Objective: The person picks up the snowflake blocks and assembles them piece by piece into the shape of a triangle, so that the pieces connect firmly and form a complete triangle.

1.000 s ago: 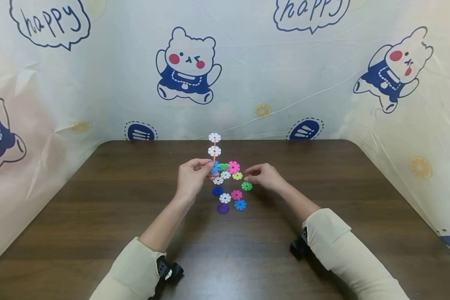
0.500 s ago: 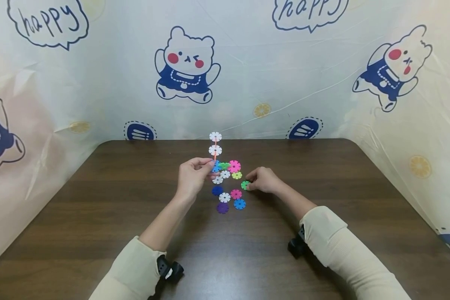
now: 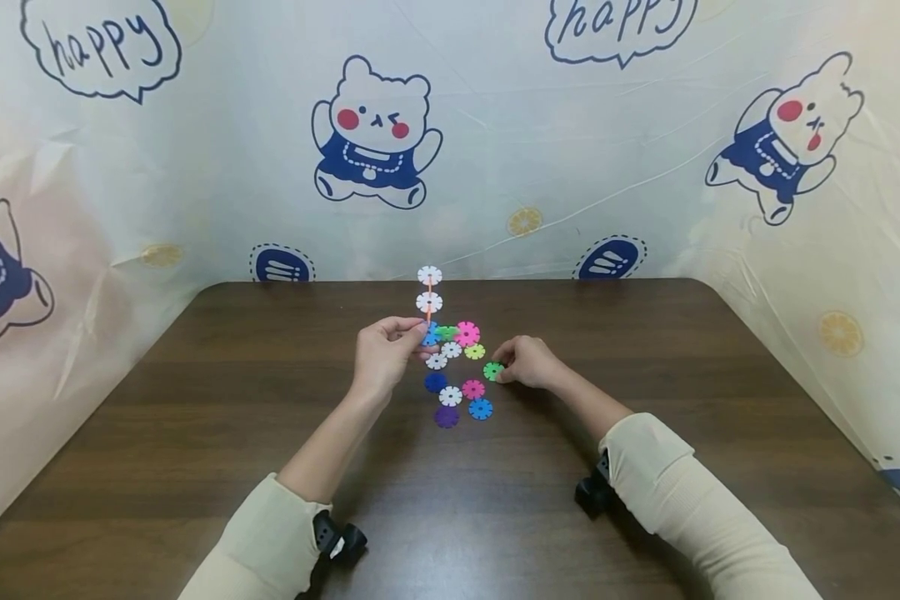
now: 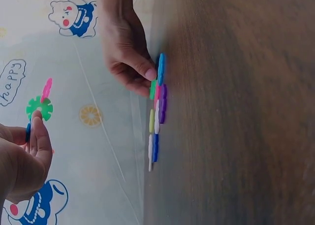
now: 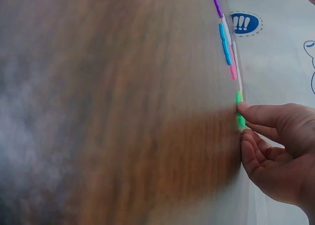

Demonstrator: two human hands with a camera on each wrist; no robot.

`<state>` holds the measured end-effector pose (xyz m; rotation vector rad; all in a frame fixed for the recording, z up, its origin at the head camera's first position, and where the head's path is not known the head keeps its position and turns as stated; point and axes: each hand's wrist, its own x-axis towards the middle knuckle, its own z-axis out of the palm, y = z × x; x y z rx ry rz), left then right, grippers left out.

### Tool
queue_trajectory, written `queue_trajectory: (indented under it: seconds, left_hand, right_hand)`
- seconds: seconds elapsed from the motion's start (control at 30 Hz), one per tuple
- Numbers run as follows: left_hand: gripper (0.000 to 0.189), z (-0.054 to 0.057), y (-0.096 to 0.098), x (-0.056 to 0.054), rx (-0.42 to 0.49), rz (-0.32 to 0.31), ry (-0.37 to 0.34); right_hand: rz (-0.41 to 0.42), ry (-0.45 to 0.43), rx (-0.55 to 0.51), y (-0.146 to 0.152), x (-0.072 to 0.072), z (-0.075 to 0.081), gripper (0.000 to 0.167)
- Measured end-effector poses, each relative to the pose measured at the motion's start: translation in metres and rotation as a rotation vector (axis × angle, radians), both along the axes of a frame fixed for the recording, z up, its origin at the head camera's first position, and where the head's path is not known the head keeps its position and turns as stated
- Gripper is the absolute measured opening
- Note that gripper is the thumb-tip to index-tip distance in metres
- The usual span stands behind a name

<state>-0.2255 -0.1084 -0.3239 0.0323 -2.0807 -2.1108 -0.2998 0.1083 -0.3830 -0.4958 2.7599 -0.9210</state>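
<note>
The right hand [image 3: 531, 363] is the nearer of the two to the loose green disc [image 3: 492, 370], which lies just to its left, right at its fingertips. Its thumb and a finger pinch the rim; whether the disc bears on the tabletop [image 3: 450, 508] or is slightly raised I cannot tell. The disc is round and lies face up, so it has no long axis, and the grip comes at its right-hand edge. The left hand [image 3: 386, 354] grips a joined chain [image 3: 446, 333] by its blue disc [image 3: 430, 336], holding it up above the tabletop. The chain's long axis runs upward through orange pieces to two white discs [image 3: 429, 302], while a short green-and-pink branch points rightward. In the head view, the pink disc [image 3: 467, 334] ending that branch is the part of the chain nearest the right hand. Other loose discs lie between the hands and toward the person, among them a yellow-green disc [image 3: 475, 352] and a purple disc [image 3: 446, 417].
</note>
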Motion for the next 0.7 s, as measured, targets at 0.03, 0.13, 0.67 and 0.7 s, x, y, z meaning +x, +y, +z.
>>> queue_trajectory:
  seconds: [0.03,0.13,0.67,0.7]
  left_hand:
    - [0.019,0.0,0.0,0.0,0.0,0.0,-0.004]
    - [0.019,0.0,0.0,0.0,0.004,0.002,-0.012]
    - [0.019,-0.001,-0.001,0.001,-0.011,-0.011,-0.039]
    - [0.019,-0.001,-0.001,0.001,-0.011,-0.014,-0.041]
  right_hand:
    - [0.001,0.008,-0.008,0.0,0.001,0.0,0.024]
    - [-0.004,0.02,-0.058,0.002,0.003,0.002,0.018]
    - [-0.206,0.202,-0.454,0.018,0.035,0.016,0.014]
    - [-0.207,0.224,-0.484,0.018,0.037,0.016,0.013]
